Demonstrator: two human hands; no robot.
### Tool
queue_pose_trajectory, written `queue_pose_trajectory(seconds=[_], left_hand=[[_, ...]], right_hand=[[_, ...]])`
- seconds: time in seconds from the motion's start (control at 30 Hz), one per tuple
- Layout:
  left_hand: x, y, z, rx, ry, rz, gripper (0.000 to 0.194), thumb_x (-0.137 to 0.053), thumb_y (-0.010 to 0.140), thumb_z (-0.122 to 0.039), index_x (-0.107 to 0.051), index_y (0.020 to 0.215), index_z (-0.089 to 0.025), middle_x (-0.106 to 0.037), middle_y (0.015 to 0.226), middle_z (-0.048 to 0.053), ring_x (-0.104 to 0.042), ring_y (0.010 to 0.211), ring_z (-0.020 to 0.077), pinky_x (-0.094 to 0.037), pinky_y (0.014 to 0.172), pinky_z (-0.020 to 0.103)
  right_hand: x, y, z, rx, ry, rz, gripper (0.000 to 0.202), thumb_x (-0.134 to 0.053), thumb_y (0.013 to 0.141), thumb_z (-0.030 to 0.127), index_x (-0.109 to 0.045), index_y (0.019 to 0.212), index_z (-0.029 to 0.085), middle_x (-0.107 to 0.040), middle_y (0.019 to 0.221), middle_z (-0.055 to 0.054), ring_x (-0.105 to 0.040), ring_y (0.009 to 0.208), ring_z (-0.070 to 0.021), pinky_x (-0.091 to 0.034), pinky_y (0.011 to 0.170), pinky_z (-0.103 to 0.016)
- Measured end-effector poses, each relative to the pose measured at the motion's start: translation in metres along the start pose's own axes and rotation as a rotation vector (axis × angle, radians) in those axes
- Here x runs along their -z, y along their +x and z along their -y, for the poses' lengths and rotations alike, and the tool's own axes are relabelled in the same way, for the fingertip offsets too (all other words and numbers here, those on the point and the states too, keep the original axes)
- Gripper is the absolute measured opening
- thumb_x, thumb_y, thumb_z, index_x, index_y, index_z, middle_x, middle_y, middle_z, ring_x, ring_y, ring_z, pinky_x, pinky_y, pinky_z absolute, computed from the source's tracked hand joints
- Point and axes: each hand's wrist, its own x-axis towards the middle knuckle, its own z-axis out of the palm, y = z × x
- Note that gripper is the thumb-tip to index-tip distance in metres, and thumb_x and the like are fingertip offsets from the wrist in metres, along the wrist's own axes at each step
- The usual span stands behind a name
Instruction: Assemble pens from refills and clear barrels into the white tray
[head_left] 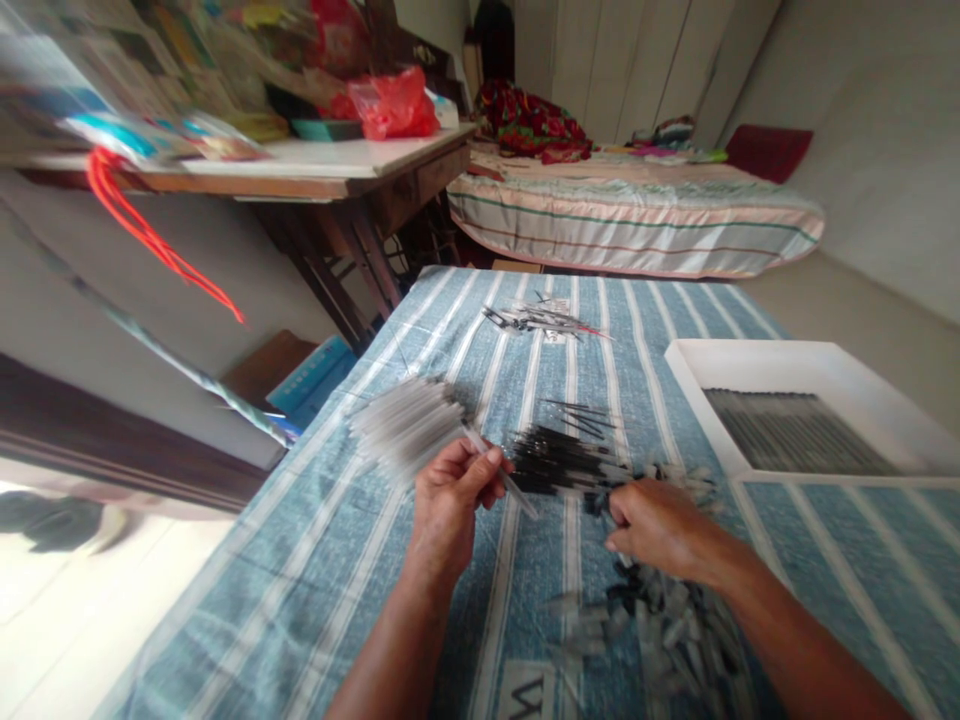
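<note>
My left hand (454,490) pinches a clear pen barrel (519,494) between thumb and fingers, its lower end slanting to the right. Beside that hand lies a stack of translucent pen barrels (405,430). Dark pen refills (562,460) are heaped between my two hands. My right hand (664,525) is lowered at the right end of the refills, fingers curled together; the fingertips are partly hidden, so what they grip cannot be made out. Below it spreads a blurred pile of small grey and black pieces, apparently pen caps (686,630); paler small parts (694,483) lie behind the hand.
A white tray (765,362) with a row of dark pens (802,430) stands at the right. More thin loose parts (547,318) lie at the far end of the striped cloth (450,320). A cluttered desk (322,180) is at the left, a bed (637,215) behind.
</note>
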Motion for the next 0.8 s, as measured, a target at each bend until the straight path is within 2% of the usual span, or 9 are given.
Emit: queue_pose_trajectory(seconds=[0.2, 0.37, 0.6, 0.8], left_hand=[[-0.0004, -0.0007, 0.0038, -0.007, -0.003, 0.025, 0.019, -0.071, 0.070, -0.028, -0.059, 0.068, -0.013, -0.065, 0.060, 0.001, -0.046, 0.042, 0.0052, -0.031, 0.041, 0.018], [-0.0006, -0.0008, 0.0060, -0.014, -0.008, 0.048, 0.017, -0.069, 0.072, -0.026, -0.059, 0.067, -0.014, -0.065, 0.060, 0.000, -0.046, 0.042, 0.0047, -0.031, 0.042, 0.017], [-0.0001, -0.0013, 0.0075, -0.007, -0.004, 0.049, 0.016, -0.069, 0.073, -0.025, -0.058, 0.067, -0.014, -0.066, 0.061, 0.000, -0.047, 0.043, 0.0046, -0.031, 0.042, 0.017], [-0.0013, -0.0013, 0.0075, -0.011, -0.036, 0.036, 0.017, -0.070, 0.072, -0.025, -0.058, 0.068, -0.014, -0.066, 0.062, 0.001, -0.048, 0.043, 0.0048, -0.032, 0.042, 0.017]], right_hand=[[-0.0054, 0.0011, -0.0024, 0.063, 0.095, -0.094, 0.004, -0.060, 0.066, 0.021, -0.062, 0.065, 0.018, -0.060, 0.058, 0.000, -0.052, 0.056, -0.0128, -0.020, 0.050, -0.023], [-0.0040, 0.0047, -0.0051, 0.059, 0.132, -0.185, 0.007, -0.053, 0.067, 0.016, -0.060, 0.069, 0.019, -0.052, 0.053, 0.003, -0.045, 0.051, -0.0104, -0.020, 0.051, -0.022], [-0.0095, 0.0076, -0.0068, 0.080, 0.199, -0.281, 0.012, -0.050, 0.073, 0.017, -0.062, 0.074, 0.020, -0.055, 0.055, 0.003, -0.049, 0.052, -0.0115, -0.026, 0.053, -0.022], [-0.0116, 0.0044, -0.0030, 0.215, 0.470, -0.445, 0.011, -0.052, 0.076, 0.020, -0.063, 0.078, 0.017, -0.061, 0.072, -0.001, -0.053, 0.063, -0.0127, -0.036, 0.059, -0.022]])
